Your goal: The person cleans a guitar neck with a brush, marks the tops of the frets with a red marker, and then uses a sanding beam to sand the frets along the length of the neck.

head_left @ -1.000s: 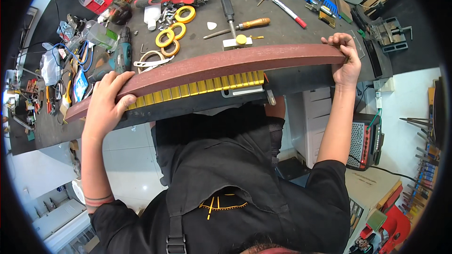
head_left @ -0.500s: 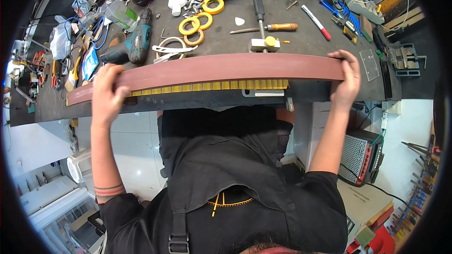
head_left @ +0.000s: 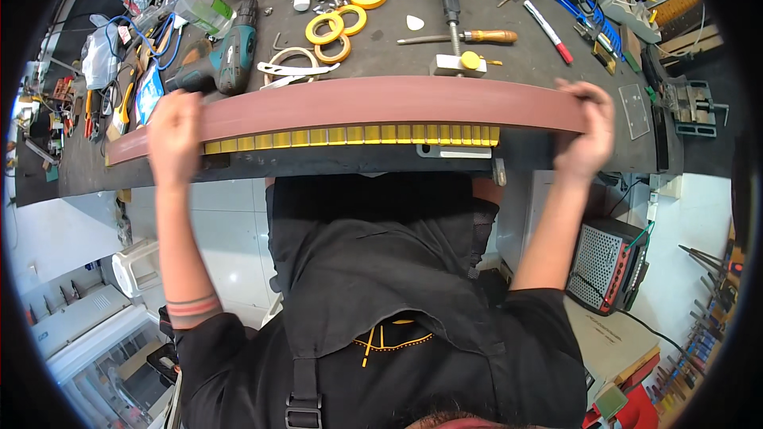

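A long reddish-brown sanding beam (head_left: 373, 100) spans the bench's front, over a row of yellow strips crossed by metal bars (head_left: 350, 138). My left hand (head_left: 173, 139) is closed round the beam's left part, slightly blurred. My right hand (head_left: 586, 131) grips its right end with curled fingers. A light metal piece (head_left: 455, 152) lies below the row's right part. Just beyond the beam stands a screw clamp (head_left: 457, 63) with a black handle and yellow knob.
The dark bench (head_left: 397, 8) holds a drill (head_left: 234, 56), tape rolls (head_left: 324, 28), a wooden-handled file (head_left: 489, 36), a marker (head_left: 548, 32), tools and bottles. A vise (head_left: 698, 103) is at the right; a speaker amplifier (head_left: 604, 258) stands below.
My left hand and the beam's left end have moved up and right over the past second; the right end has shifted slightly right. The view has shifted, and both hands still grip the beam.
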`<action>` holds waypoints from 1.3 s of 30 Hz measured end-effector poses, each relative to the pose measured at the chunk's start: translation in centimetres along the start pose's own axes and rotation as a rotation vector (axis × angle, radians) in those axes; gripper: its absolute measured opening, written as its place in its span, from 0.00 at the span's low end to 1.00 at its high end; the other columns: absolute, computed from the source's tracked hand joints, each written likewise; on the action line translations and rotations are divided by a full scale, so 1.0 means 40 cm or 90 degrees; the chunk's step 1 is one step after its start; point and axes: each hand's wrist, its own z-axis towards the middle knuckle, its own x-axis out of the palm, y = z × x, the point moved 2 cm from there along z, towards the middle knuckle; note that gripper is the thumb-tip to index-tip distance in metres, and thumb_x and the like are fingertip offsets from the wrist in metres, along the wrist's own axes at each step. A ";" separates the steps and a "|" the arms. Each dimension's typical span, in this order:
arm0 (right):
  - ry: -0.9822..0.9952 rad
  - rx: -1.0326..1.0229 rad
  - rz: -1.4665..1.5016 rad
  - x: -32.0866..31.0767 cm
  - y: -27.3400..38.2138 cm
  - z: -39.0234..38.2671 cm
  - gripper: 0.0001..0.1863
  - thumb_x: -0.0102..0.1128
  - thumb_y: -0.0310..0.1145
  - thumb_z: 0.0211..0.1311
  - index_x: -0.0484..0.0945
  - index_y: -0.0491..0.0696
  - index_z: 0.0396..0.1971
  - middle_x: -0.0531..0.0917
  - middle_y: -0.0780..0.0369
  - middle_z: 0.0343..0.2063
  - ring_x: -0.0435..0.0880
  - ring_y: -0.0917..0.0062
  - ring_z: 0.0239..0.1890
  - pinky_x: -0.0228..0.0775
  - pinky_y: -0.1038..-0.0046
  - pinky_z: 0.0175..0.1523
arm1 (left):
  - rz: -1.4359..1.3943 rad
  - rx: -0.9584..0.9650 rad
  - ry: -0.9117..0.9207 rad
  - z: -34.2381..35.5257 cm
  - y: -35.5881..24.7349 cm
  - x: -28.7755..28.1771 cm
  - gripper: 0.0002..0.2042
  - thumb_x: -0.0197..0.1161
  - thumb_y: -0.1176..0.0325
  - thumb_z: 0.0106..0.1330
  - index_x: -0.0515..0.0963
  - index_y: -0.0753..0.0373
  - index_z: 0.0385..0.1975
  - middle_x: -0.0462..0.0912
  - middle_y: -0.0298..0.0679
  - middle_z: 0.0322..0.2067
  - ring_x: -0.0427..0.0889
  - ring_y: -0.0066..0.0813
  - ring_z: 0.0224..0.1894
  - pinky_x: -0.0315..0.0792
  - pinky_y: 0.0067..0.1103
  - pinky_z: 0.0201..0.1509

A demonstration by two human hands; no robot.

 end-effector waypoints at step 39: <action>-0.013 -0.057 -0.021 -0.153 0.010 0.019 0.13 0.47 0.31 0.73 0.78 0.40 0.47 0.85 0.52 0.42 0.86 0.57 0.54 0.56 0.46 0.81 | 0.059 0.095 -0.054 -0.024 -0.124 0.062 0.12 0.59 0.69 0.74 0.71 0.71 0.31 0.70 0.47 0.31 0.72 0.46 0.38 0.68 0.35 0.46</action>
